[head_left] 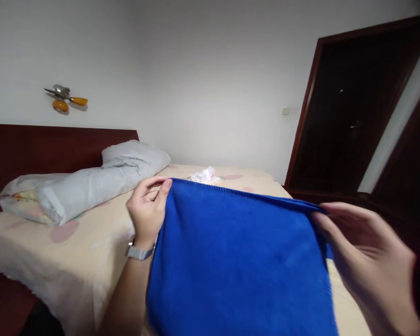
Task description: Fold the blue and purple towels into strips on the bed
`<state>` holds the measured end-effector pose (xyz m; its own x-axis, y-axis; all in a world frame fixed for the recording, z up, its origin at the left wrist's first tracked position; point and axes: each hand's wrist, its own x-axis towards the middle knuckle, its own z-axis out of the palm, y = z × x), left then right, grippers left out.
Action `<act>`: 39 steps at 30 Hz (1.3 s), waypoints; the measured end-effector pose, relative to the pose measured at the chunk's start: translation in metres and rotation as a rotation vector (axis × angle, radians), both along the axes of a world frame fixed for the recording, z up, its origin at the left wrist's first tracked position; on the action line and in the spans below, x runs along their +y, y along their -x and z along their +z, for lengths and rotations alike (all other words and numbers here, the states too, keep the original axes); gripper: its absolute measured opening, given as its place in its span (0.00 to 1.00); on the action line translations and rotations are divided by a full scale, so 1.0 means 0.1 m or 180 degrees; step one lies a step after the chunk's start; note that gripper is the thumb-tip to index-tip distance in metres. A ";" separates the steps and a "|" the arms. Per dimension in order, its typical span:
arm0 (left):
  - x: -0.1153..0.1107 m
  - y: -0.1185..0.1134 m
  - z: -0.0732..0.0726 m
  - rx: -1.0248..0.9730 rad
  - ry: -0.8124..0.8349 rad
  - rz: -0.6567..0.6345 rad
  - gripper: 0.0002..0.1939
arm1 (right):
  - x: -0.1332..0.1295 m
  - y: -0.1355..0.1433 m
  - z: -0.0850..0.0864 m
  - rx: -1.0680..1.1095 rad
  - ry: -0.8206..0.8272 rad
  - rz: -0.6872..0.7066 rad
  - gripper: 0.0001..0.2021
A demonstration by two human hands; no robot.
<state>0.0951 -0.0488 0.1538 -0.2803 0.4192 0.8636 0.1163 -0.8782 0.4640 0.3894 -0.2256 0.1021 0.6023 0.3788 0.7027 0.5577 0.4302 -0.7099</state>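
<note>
A bright blue cloth [238,261] hangs between my two hands, its stitched top edge stretched nearly level. At its upper left corner, my left hand [149,205] pinches the fabric between thumb and fingers; a silver watch band circles that wrist. My right hand [367,252] grips the upper right corner, where layers of the fabric lie together. The lower part of the cloth runs out of view at the bottom, and it hides part of the bed behind it.
Behind the cloth is a bed [91,247] with a cream patterned sheet. On it lie a bunched pale grey quilt [94,182] and a crumpled white plastic bag [205,175]. A wall lamp [65,99] is above the dark headboard [56,144]; a dark door [346,116] stands right.
</note>
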 end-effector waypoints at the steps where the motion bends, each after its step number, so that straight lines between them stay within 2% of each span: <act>1: 0.17 -0.01 -0.07 0.0132 0.0175 -0.0172 0.13 | 0.15 0.01 0.00 0.0131 0.0025 0.0076 0.19; 2: 0.37 -0.04 -0.18 0.0261 0.0375 -0.0358 0.14 | 0.32 0.00 -0.05 0.0267 0.0105 0.0224 0.20; 4: 0.79 -0.12 -0.51 0.0538 0.0834 -0.0708 0.15 | 0.69 -0.10 -0.29 0.0484 0.0465 0.0580 0.23; 6: 1.17 -0.24 -0.94 0.0956 0.1357 -0.0792 0.15 | 1.07 -0.26 -0.68 0.0595 0.0876 0.0786 0.24; 8: 1.48 -0.38 -1.39 0.1384 0.1717 -0.0673 0.13 | 1.43 -0.42 -1.14 0.0658 0.1126 0.0717 0.25; 11: 1.74 -0.54 -1.98 0.1739 0.1994 -0.0551 0.10 | 1.75 -0.56 -1.70 0.0494 0.1446 0.0182 0.21; 12: 1.80 -0.57 -2.12 0.1845 0.2057 -0.0522 0.09 | 1.80 -0.58 -1.82 0.0343 0.1531 0.0082 0.20; 14: 1.89 -0.59 -2.31 0.2029 0.2140 -0.0472 0.07 | 1.83 -0.59 -1.95 -0.0014 0.1623 0.0039 0.18; 16: 1.97 -0.58 -2.40 0.2159 0.2158 -0.0450 0.07 | 1.83 -0.60 -1.98 -0.0299 0.1676 0.0010 0.17; 20: 2.09 -0.54 -2.43 0.2318 0.2079 -0.0481 0.07 | 1.82 -0.64 -2.02 -0.0510 0.1883 -0.0063 0.18; 28: 2.09 -0.55 -2.52 0.2486 0.1956 -0.0769 0.06 | 1.78 -0.67 -2.04 -0.0721 0.2008 -0.0286 0.17; 31: 2.10 -0.54 -2.54 0.2452 0.1949 -0.0786 0.07 | 1.78 -0.68 -2.04 -0.0770 0.2049 -0.0243 0.18; 36: 2.09 -0.51 -2.50 0.2335 0.1992 -0.0736 0.11 | 1.76 -0.66 -2.06 -0.0860 0.2252 -0.0202 0.18; 39: 2.04 -0.45 -2.36 0.2228 0.2019 -0.0678 0.16 | 1.68 -0.65 -1.94 -0.0916 0.2222 -0.0220 0.16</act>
